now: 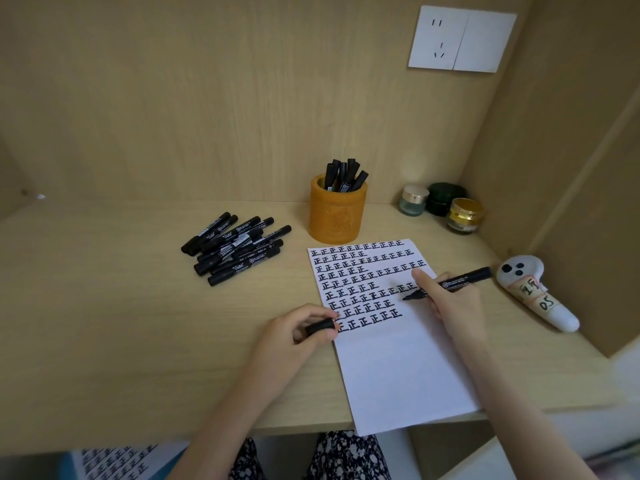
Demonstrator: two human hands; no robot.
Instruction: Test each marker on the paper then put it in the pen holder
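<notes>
Pen holder (337, 216) contains roughly seven markers (344, 176). Right hand (453, 306) grips uncapped marker (450, 283) over paper (398, 368); left hand (298, 332) grips cap (320, 326).

Right hand (453, 306) holds an uncapped marker (450, 282) on the paper (398, 368); left hand (298, 334) holds its cap (320, 326).

Your uncapped black marker (450, 283) tilts tip-down over the paper (391, 341) full of inked characters; more markers (239, 247) lie piled left of the orange pen holder (337, 216), which stands upright with several inside.
</notes>
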